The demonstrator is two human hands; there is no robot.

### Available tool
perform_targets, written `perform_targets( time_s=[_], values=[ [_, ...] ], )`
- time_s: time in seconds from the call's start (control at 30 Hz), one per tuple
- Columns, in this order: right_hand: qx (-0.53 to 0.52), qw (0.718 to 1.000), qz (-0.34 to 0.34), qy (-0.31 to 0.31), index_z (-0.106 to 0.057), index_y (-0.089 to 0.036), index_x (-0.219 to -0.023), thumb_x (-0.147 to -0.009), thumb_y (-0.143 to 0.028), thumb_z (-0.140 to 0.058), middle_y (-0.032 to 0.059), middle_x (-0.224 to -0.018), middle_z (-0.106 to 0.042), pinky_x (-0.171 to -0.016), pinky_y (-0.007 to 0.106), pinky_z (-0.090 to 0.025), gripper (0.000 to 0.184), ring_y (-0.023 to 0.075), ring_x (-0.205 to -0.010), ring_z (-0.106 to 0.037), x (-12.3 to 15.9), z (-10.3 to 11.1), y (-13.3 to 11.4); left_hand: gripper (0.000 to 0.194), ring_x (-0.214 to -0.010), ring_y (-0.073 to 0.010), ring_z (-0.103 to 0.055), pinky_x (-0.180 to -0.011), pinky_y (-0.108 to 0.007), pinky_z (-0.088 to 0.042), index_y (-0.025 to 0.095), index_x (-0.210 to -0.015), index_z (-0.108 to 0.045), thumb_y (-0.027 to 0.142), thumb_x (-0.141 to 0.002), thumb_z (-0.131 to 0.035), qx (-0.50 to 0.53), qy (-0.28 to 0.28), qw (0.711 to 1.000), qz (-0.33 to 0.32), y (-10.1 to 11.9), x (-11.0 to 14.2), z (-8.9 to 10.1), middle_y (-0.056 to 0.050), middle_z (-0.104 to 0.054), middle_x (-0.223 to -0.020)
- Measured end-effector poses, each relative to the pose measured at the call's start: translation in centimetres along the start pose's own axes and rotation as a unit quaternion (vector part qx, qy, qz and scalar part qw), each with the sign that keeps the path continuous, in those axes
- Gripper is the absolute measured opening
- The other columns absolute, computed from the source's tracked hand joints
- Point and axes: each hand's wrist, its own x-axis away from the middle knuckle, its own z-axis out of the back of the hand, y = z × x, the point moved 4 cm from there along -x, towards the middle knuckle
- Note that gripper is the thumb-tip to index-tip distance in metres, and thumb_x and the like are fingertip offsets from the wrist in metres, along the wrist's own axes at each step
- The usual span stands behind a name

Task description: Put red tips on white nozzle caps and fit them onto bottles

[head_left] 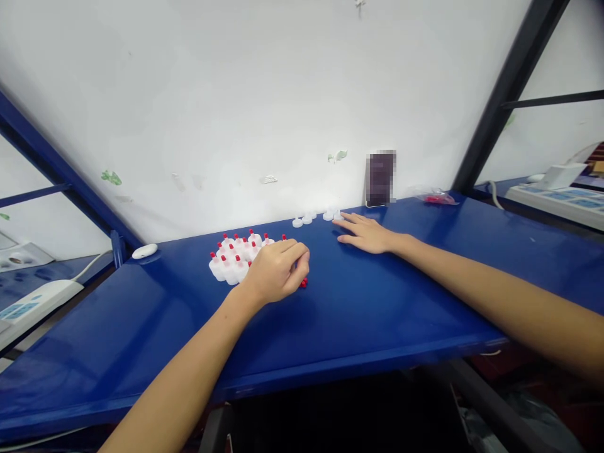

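Note:
On the blue desk, my left hand [279, 272] is closed, fingers curled and the thumb against them; whatever it may hold is hidden. Small red caps [304, 284] show beneath its edge. A cluster of small white bottles with red tips [238, 267] stands upright just left of it, partly covered by the hand. My right hand [365, 234] stretches out with fingers spread, palm down. Its fingertips reach the white nozzle lids [329, 215] near the wall; I cannot tell whether they touch. A few more white lids [306, 218] lie just to the left.
A dark phone-like device [380, 179], blurred out, leans on the wall. A clear bag with red pieces [436, 198] lies to its right. A white oval case [145, 251] sits at the back left. Slanted metal posts [507, 100] flank the desk [377, 314].

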Motion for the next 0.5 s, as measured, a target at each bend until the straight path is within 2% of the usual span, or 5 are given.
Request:
perform_targets(
  time_s=[0.1, 0.23, 0.3, 0.37, 0.5],
  values=[
    [-0.002, 1.000, 0.018, 0.013, -0.041, -0.029, -0.150, -0.096, -0.062, -0.037, 0.0123, -0.160, -0.034, -0.112, 0.060, -0.029, 0.063, 0.0396, -0.145, -0.031, 0.1, 0.2, -0.3, 0.028, -0.062, -0.0141, -0.051, -0.061, -0.028, -0.042, 0.018, -0.080, -0.057, 0.017, -0.096, -0.034, 0.007, -0.040, 0.999, -0.010, -0.1, -0.1, -0.2, -0.003, -0.060, -0.070],
    [-0.005, 0.995, 0.052, 0.090, -0.060, -0.020, -0.129, -0.096, -0.050, -0.043, 0.0168, -0.128, -0.058, -0.099, 0.053, -0.041, 0.048, 0.0353, -0.119, -0.053, 0.9, 1.5, -1.5, 0.031, -0.066, -0.0148, -0.056, -0.063, -0.029, -0.044, 0.016, -0.085, -0.062, 0.020, -0.099, -0.034, -0.027, -0.119, 0.992, -0.014, 0.2, -0.1, -0.6, -0.004, -0.062, -0.077],
    [-0.009, 0.989, 0.060, 0.132, -0.063, -0.018, -0.122, -0.094, -0.044, -0.045, 0.0156, -0.116, -0.060, -0.097, 0.049, -0.043, 0.042, 0.0331, -0.111, -0.056, 1.2, 2.0, -1.8, 0.030, -0.068, -0.0155, -0.059, -0.062, -0.028, -0.044, 0.016, -0.088, -0.064, 0.023, -0.099, -0.037, -0.053, -0.155, 0.986, -0.013, 0.5, -0.1, -0.9, -0.005, -0.064, -0.082],
    [-0.020, 0.985, 0.052, 0.165, -0.062, -0.016, -0.124, -0.093, -0.040, -0.047, 0.0157, -0.116, -0.057, -0.096, 0.046, -0.044, 0.042, 0.0319, -0.107, -0.057, 1.4, 2.2, -1.8, 0.026, -0.070, -0.0165, -0.062, -0.059, -0.028, -0.042, 0.017, -0.092, -0.066, 0.024, -0.097, -0.041, -0.077, -0.192, 0.978, -0.014, 0.8, 0.0, -1.1, -0.005, -0.065, -0.084],
    [-0.047, 0.988, 0.032, 0.146, -0.059, -0.015, -0.128, -0.092, -0.034, -0.049, 0.0156, -0.118, -0.057, -0.093, 0.042, -0.046, 0.042, 0.0282, -0.099, -0.060, 1.0, 1.7, -1.0, 0.018, -0.069, -0.0184, -0.063, -0.052, -0.029, -0.036, 0.018, -0.092, -0.067, 0.022, -0.091, -0.050, -0.113, -0.246, 0.963, -0.007, 0.8, 0.3, -1.5, -0.005, -0.066, -0.081]
  ],
)
